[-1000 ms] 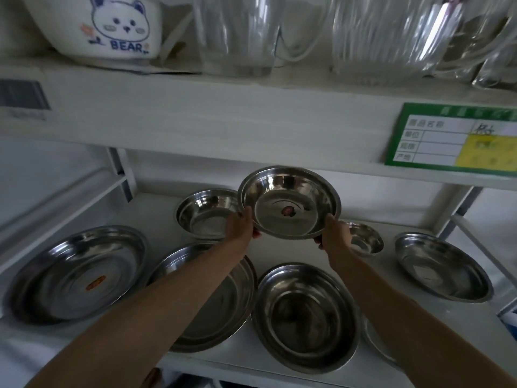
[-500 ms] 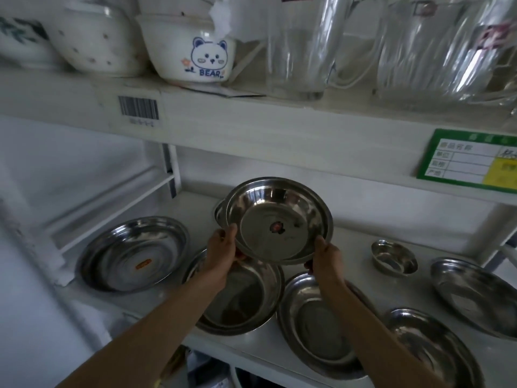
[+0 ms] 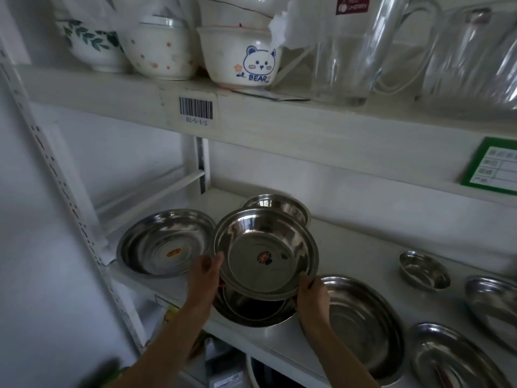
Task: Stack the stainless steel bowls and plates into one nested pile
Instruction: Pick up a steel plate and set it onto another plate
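At frame centre the left hand (image 3: pixel 205 271) and right hand (image 3: pixel 312 294) both grasp a steel bowl (image 3: pixel 265 254) by its rim, tilted just above a plate (image 3: pixel 251 310), so nesting looks barely begun, with six other pieces lying apart on the shelf (image 3: pixel 361 247)

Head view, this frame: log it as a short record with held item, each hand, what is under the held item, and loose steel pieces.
held item: steel bowl, tilted toward the camera, sticker inside
left hand: grips the bowl's left rim
right hand: grips its lower right rim
below: wide steel plate on the shelf
loose pieces: plate at left, bowl behind, small bowl, three plates at right
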Demonstrator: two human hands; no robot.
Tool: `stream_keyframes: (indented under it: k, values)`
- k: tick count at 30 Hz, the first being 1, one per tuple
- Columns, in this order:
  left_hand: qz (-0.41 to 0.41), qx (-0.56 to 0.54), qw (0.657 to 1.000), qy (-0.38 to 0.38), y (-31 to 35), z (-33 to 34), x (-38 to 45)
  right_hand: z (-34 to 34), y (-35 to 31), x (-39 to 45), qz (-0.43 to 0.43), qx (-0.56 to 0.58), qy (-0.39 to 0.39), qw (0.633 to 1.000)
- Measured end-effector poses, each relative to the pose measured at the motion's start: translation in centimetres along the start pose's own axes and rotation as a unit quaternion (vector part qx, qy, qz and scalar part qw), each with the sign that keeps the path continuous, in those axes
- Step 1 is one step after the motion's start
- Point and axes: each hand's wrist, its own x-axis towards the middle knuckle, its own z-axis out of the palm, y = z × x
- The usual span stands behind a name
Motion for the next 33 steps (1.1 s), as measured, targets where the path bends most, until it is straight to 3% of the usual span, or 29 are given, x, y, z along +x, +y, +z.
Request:
stream_keyframes:
  k: [10,33]
  values:
    - [0.05,0.098,0.991,0.08,-2.1,-1.6,-1.2,0.5,0.6,-2.1,-0.028,-0.035,-0.004,0.999]
    - [0.044,0.149,0.981,0.121,-4.1,-1.5,-1.8,0.9,1.4,-2.6,-0.009,-0.138,0.024,0.99]
